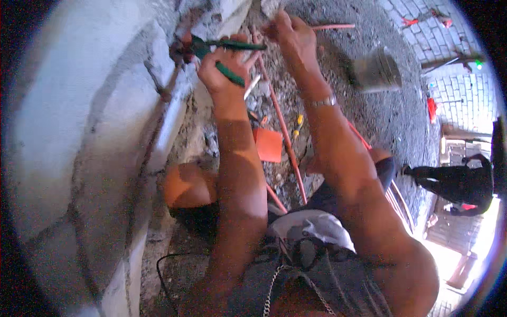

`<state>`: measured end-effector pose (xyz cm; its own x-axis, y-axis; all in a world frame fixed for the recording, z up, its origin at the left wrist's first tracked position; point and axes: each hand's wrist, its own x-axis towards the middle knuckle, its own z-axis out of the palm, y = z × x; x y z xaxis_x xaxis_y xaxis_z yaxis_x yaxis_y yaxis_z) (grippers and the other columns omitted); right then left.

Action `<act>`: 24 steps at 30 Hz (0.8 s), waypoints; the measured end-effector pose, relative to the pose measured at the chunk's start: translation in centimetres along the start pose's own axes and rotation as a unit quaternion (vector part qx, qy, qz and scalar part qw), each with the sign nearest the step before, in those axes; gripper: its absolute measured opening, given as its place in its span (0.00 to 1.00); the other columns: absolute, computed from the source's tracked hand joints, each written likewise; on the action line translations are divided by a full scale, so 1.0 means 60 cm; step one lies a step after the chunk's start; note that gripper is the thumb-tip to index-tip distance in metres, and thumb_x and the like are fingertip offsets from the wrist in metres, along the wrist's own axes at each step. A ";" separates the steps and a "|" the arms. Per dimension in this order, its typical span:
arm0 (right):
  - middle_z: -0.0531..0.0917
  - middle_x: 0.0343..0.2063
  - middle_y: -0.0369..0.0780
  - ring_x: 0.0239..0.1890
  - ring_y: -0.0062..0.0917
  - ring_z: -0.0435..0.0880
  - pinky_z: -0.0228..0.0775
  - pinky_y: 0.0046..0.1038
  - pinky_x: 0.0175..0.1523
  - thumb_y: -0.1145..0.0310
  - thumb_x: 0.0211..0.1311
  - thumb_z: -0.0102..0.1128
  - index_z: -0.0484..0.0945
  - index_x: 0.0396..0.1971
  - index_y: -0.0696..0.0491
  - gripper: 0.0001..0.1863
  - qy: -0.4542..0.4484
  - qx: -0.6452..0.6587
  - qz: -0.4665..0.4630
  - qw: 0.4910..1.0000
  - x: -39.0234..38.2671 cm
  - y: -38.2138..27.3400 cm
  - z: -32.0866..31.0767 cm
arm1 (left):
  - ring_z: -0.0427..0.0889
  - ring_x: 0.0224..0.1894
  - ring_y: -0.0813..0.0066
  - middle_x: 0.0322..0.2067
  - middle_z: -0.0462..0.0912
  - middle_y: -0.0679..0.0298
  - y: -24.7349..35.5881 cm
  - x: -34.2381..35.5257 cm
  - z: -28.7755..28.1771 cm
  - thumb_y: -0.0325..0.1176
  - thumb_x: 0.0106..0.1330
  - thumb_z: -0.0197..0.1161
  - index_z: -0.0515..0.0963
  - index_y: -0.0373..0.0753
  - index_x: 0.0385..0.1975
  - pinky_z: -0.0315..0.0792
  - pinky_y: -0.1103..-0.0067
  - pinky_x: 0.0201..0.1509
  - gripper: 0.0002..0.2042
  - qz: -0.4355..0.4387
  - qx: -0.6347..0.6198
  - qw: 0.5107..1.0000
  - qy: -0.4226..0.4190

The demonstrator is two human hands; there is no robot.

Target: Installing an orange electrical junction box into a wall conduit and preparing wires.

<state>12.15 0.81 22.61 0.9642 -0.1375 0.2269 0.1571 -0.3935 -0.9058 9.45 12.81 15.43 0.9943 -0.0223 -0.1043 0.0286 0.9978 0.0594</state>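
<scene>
My left hand grips green-handled pliers, their dark head against a dark fitting in a rough channel cut into the pale wall on my left. My right hand is raised beside the pliers at the top, its fingers curled; what is in them I cannot make out. A long pink pipe lies below my hands on the rubble, with another short pink pipe behind my right hand.
An orange square object, a yellow-handled tool and more pipes lie on the gravelly ground. A grey bucket stands beyond my right arm. A person in dark clothes is at the far right, near brick walls.
</scene>
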 end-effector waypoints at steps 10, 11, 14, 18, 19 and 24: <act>0.81 0.28 0.55 0.38 0.47 0.81 0.73 0.39 0.43 0.48 0.47 0.62 0.76 0.36 0.62 0.29 -0.002 -0.294 -0.104 0.950 -0.059 0.052 0.048 | 0.74 0.46 0.48 0.38 0.74 0.48 0.000 0.021 -0.034 0.31 0.45 0.54 0.67 0.27 0.40 0.69 0.61 0.54 0.20 0.060 0.027 0.995 -0.077; 0.81 0.29 0.54 0.38 0.48 0.81 0.70 0.40 0.48 0.52 0.48 0.62 0.76 0.38 0.62 0.27 -0.040 -0.322 -0.090 0.941 -0.056 0.058 0.048 | 0.74 0.46 0.48 0.39 0.74 0.49 0.003 0.023 -0.034 0.31 0.46 0.54 0.67 0.27 0.40 0.65 0.60 0.58 0.21 0.013 0.013 0.999 -0.050; 0.81 0.30 0.53 0.38 0.47 0.81 0.70 0.42 0.52 0.58 0.49 0.61 0.76 0.40 0.62 0.24 -0.096 -0.297 -0.126 0.941 -0.044 0.068 0.025 | 0.74 0.47 0.48 0.39 0.73 0.49 0.000 0.020 -0.035 0.31 0.45 0.54 0.67 0.27 0.41 0.64 0.57 0.59 0.21 0.019 -0.008 0.998 -0.057; 0.82 0.36 0.51 0.36 0.32 0.84 0.77 0.29 0.45 0.64 0.56 0.58 0.73 0.47 0.63 0.22 -0.293 -0.054 0.023 0.954 -0.007 0.065 -0.042 | 0.74 0.47 0.47 0.41 0.74 0.48 -0.001 0.022 -0.041 0.30 0.45 0.55 0.68 0.27 0.41 0.62 0.55 0.60 0.21 0.012 -0.052 0.998 -0.044; 0.82 0.38 0.50 0.38 0.24 0.84 0.77 0.23 0.45 0.66 0.60 0.55 0.71 0.51 0.64 0.22 -0.340 0.041 0.089 0.935 0.004 0.062 -0.052 | 0.73 0.47 0.47 0.41 0.74 0.47 0.000 0.024 -0.043 0.29 0.44 0.55 0.68 0.26 0.41 0.62 0.54 0.60 0.21 0.011 -0.062 0.996 -0.063; 0.84 0.37 0.43 0.37 0.24 0.84 0.76 0.28 0.46 0.61 0.56 0.60 0.77 0.47 0.56 0.20 -0.291 -0.301 -0.337 0.843 0.027 0.057 -0.059 | 0.72 0.50 0.45 0.43 0.74 0.42 0.010 0.040 -0.058 0.29 0.46 0.53 0.68 0.21 0.41 0.63 0.54 0.60 0.22 -0.007 -0.047 0.996 -0.070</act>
<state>13.51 -3.98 21.16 0.6692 0.7016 0.2449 0.7426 -0.6190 -0.2557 11.47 13.59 11.76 0.9986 -0.0388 0.0353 0.0401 0.9986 -0.0348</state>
